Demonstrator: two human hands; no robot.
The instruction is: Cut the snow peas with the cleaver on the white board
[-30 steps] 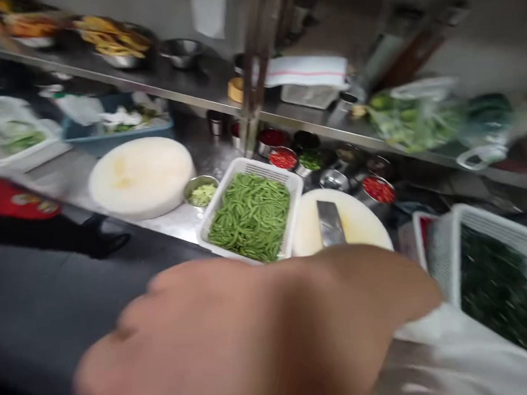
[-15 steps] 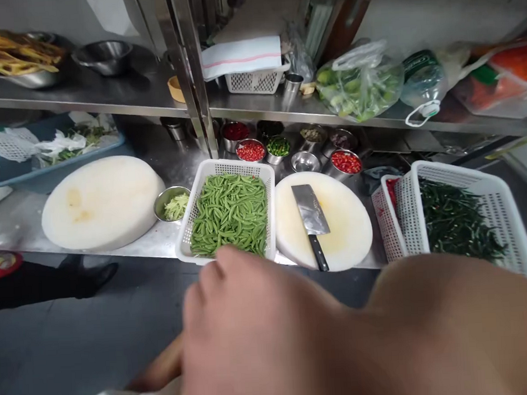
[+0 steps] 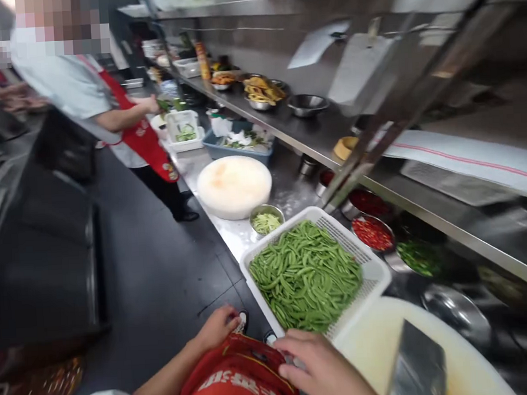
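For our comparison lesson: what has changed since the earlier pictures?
The right hand has dropped from near the camera toward the red apron; the left hand has come into view. The view swung left, showing more of a co-worker. No grasp or release is clear. The basket of green pods and the cleaver stay put.

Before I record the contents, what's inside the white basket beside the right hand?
Green pods are heaped in the white basket, filling most of it. The heap hides what lies beneath, so anything under it cannot be seen.
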